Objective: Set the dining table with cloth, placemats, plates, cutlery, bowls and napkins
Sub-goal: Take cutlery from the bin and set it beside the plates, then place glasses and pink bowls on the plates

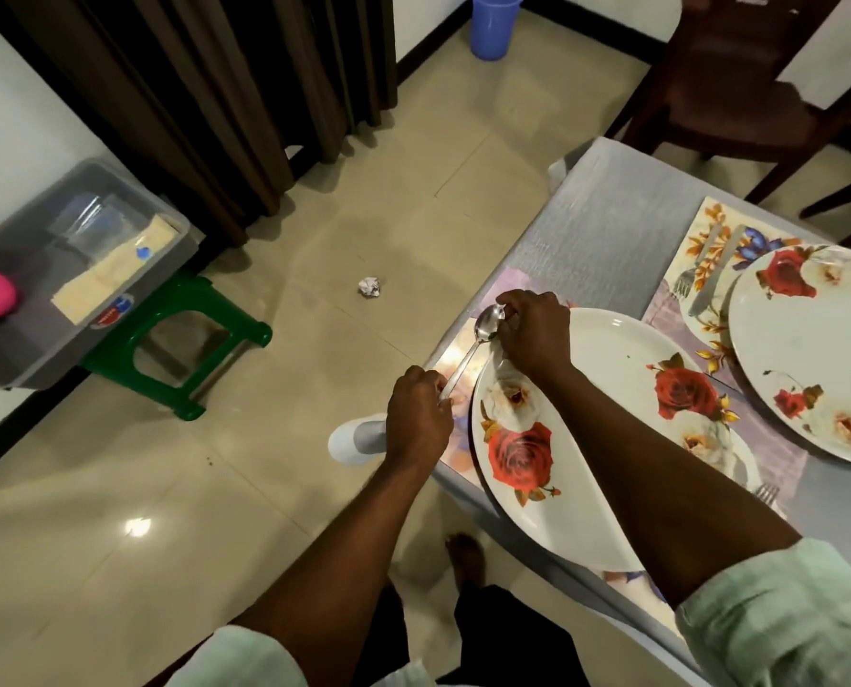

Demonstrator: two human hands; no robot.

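Holding one spoon (473, 352) at the table edge (455, 480): left hand (418, 421) grips handle, right hand (532, 329) pinches bowl.

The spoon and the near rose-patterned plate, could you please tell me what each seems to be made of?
The slim silver spoon, held at both ends by the left hand and right hand, looks like polished metal, since its bowl mirrors the light. The near white rose-patterned plate looks like glazed ceramic or melamine; its smooth sheen leaves that open.
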